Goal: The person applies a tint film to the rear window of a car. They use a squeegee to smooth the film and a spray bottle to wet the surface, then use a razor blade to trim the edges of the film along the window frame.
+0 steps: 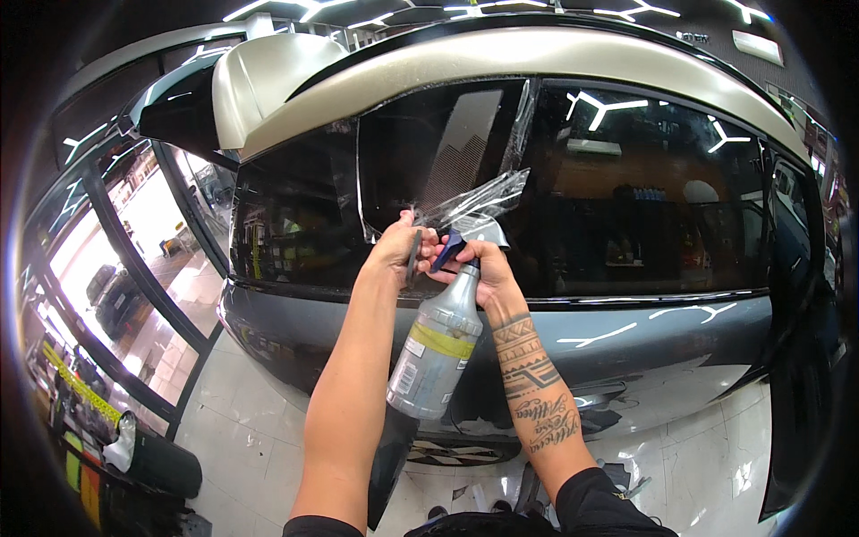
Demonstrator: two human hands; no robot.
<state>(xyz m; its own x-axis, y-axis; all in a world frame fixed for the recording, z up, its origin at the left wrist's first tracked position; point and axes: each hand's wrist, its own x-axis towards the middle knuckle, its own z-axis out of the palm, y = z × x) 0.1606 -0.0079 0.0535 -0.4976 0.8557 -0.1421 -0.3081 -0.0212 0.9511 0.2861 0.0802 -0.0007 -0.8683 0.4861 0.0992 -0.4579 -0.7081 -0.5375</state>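
In front of a dark car's side window, my right hand [488, 268] is closed round the neck of a spray bottle [438, 345]. The bottle is translucent grey with a yellow band and a blue trigger head, and it hangs tilted, its base toward me. My left hand [400, 246] is closed beside it, fingers pinching at a crumpled sheet of clear film [479, 204]. A thin, dark flat piece [414, 257] also shows at the left fingers; its kind is unclear. The film stretches right, past the bottle's head, over the window [403, 148].
The car's grey lower body [644, 345] and beige roof edge [573, 54] frame the windows. To the left, its raised tailgate [259, 80] juts out. Glass doors [134, 233] and a black cylindrical bin [161, 456] are also on the left. The floor is pale tile [233, 421].
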